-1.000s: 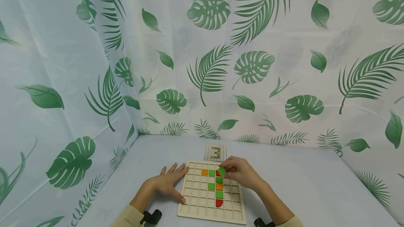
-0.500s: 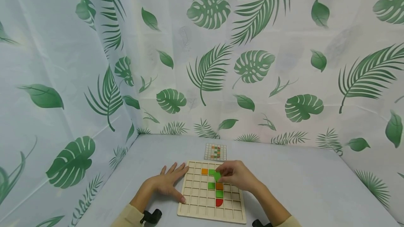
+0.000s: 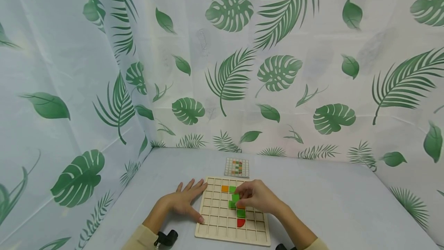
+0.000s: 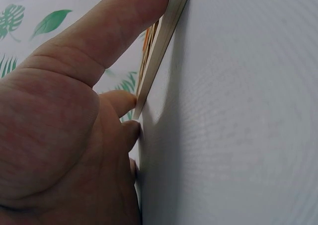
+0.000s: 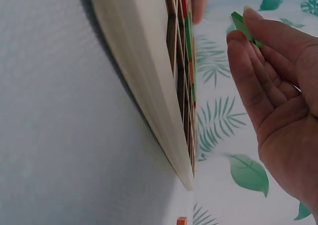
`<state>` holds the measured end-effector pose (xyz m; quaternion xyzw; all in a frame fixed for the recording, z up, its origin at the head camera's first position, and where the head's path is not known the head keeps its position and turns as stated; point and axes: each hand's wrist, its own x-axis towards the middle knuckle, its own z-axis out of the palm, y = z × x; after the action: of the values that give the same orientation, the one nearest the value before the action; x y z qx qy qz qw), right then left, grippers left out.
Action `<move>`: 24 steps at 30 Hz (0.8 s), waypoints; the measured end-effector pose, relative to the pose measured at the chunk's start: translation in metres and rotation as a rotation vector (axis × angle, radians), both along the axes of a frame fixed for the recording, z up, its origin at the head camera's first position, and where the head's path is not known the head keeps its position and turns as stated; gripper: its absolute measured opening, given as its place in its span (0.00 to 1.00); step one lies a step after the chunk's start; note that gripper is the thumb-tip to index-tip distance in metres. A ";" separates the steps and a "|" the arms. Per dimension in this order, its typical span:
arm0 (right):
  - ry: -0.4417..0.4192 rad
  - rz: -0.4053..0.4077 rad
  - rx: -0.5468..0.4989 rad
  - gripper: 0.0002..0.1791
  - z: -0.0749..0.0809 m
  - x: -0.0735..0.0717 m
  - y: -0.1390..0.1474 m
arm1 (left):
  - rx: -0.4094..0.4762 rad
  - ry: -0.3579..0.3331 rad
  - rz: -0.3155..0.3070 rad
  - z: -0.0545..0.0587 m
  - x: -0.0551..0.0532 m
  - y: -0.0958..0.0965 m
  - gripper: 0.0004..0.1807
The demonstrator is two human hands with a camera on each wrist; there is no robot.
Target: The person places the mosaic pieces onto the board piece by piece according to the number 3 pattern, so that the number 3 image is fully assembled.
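My right hand (image 3: 260, 198) pinches a green square tile (image 5: 240, 24) between thumb and fingertips, raised over the wooden grid board (image 3: 215, 228). In the head view that tile overlaps the cells in the board's upper middle. My left hand (image 3: 184, 202) lies spread at the board's left side, its thumb (image 4: 134, 21) and a fingertip touching the edge. Set in the cells are an orange tile (image 3: 225, 189), green tiles (image 3: 241, 213) and a red rounded tile (image 3: 241, 223). Another orange tile (image 3: 241, 206) is partly covered by my right hand, which hides other cells too.
Behind the board lies a small card (image 3: 237, 167) printed with a grid and coloured cells. Black wrist devices (image 3: 168, 238) sit near both forearms. A leaf-patterned curtain (image 3: 277, 88) rises behind and left of the white table (image 3: 329, 203).
My right hand has carried the green tile left and slightly toward me, from the red tile in the upper row to above the cells near the middle. My left hand stays put.
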<state>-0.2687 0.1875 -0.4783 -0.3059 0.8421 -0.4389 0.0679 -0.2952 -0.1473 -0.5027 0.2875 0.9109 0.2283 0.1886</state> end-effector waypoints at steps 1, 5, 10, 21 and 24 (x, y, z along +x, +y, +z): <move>0.003 0.010 0.004 0.13 0.000 0.000 -0.001 | 0.000 0.000 0.001 0.000 0.000 0.000 0.70; -0.007 0.042 0.031 0.13 -0.001 0.001 -0.004 | -0.003 -0.002 0.003 -0.001 0.000 0.000 0.70; -0.018 0.063 0.060 0.13 -0.003 0.002 -0.006 | -0.007 -0.002 0.011 -0.001 0.000 0.002 0.70; -0.050 0.114 0.081 0.11 -0.007 0.005 -0.009 | -0.007 0.003 0.015 0.001 0.001 0.001 0.70; -0.067 0.127 0.086 0.10 -0.007 0.005 -0.009 | -0.004 0.004 0.013 0.001 0.001 0.001 0.70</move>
<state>-0.2634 0.1782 -0.4854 -0.3407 0.8363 -0.4070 0.1371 -0.2943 -0.1463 -0.5018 0.2818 0.9136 0.2269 0.1857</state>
